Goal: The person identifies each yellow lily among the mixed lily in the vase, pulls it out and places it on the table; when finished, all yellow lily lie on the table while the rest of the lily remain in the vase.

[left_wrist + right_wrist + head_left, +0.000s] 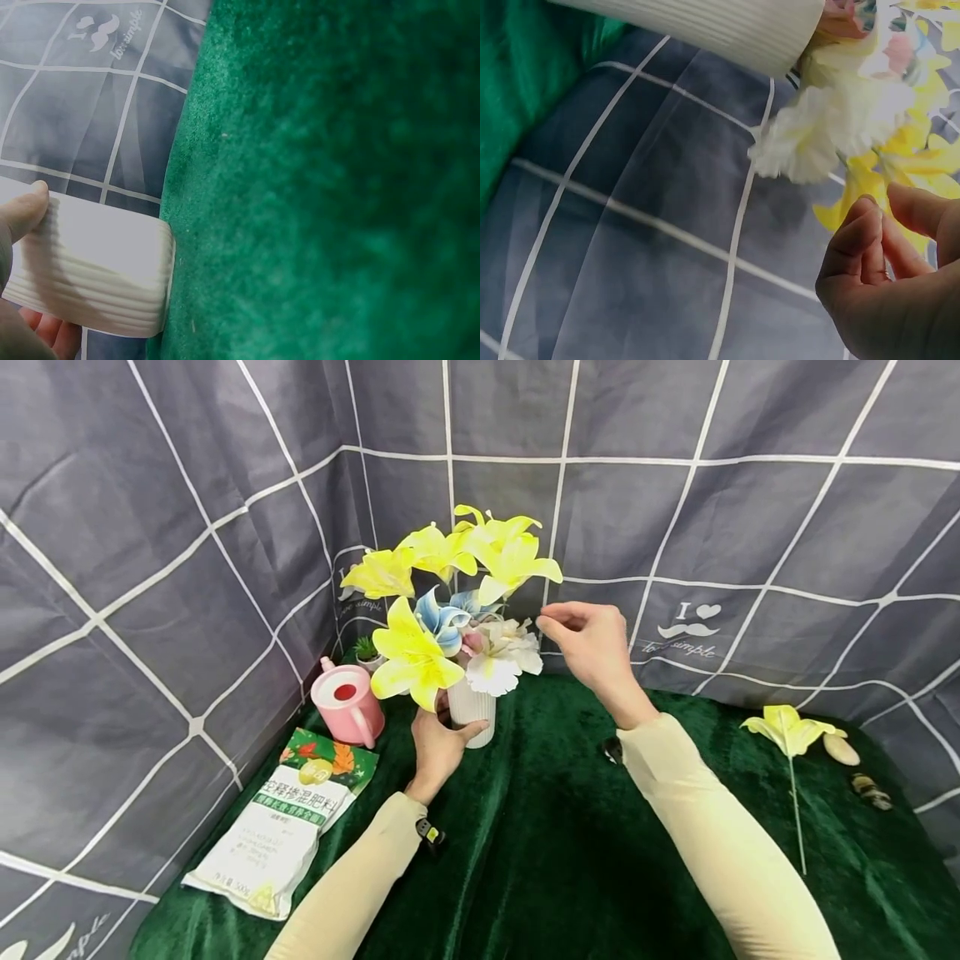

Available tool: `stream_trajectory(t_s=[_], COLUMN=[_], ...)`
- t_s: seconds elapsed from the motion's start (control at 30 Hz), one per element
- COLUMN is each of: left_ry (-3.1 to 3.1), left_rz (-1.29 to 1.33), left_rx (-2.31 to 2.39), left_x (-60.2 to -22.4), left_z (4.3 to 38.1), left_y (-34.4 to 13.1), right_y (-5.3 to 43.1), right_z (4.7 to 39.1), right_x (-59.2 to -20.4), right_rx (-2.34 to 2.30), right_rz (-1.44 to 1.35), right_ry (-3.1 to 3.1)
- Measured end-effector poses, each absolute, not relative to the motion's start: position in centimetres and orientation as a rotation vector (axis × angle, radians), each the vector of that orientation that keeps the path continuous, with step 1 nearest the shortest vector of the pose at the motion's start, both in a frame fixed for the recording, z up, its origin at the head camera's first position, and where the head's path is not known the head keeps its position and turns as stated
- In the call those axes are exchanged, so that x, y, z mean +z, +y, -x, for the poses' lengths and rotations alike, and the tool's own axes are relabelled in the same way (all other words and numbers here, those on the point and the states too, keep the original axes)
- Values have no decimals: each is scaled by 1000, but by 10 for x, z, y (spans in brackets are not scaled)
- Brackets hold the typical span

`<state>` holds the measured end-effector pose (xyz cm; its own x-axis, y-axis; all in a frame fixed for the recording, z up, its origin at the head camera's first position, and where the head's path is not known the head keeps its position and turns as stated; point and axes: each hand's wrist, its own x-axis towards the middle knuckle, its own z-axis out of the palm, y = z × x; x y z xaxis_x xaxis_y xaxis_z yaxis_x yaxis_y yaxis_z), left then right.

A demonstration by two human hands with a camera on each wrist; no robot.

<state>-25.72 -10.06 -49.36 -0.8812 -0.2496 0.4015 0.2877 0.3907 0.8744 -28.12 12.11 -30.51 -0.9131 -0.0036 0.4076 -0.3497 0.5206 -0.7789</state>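
Note:
A white ribbed vase (474, 717) stands on the green cloth. My left hand (437, 745) grips its lower part, and in the left wrist view the thumb and fingers (66, 337) lie on opposite sides of it. Yellow lilies (417, 656), blue flowers (442, 620) and ruffled white flowers (501, 656) fill the vase. Just right of the white blooms, my right hand (592, 647) is raised with nothing in it. Seen from the right wrist, its fingers are loosely bent, with a gap between thumb and index finger.
At the left stand a pink watering can (348, 706) and a small potted plant (367, 650). A printed fertilizer bag (281, 831) lies nearer. One yellow lily (787, 731) with its stem lies at the right beside a pale stone (841, 749) and a striped object (871, 792). Grey checked curtains (637, 518) hang behind.

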Motion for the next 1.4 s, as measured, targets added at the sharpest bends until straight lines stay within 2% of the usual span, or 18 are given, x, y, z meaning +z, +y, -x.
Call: stream_trajectory(t_s=[0.37,0.6,0.9,1.4], left_ry=[-2170,-2164,-2168,-2173], left_rz=[46,46,48,42], left_rx=[-1511,-1498,-1483,-1450], left_x=[-495,-495,-496,-495], left_z=[259,259,259,259], left_y=[-98,-98,-99,-100], right_y=[95,87,82,84], right_z=[307,310,313,302], right_x=[-298,-300,-304,-297], right_rx=[1405,1445,1463,1384], right_rz=[-387,-461,-427,-473], right_ry=[-2455,-2441,-2431,-2349])
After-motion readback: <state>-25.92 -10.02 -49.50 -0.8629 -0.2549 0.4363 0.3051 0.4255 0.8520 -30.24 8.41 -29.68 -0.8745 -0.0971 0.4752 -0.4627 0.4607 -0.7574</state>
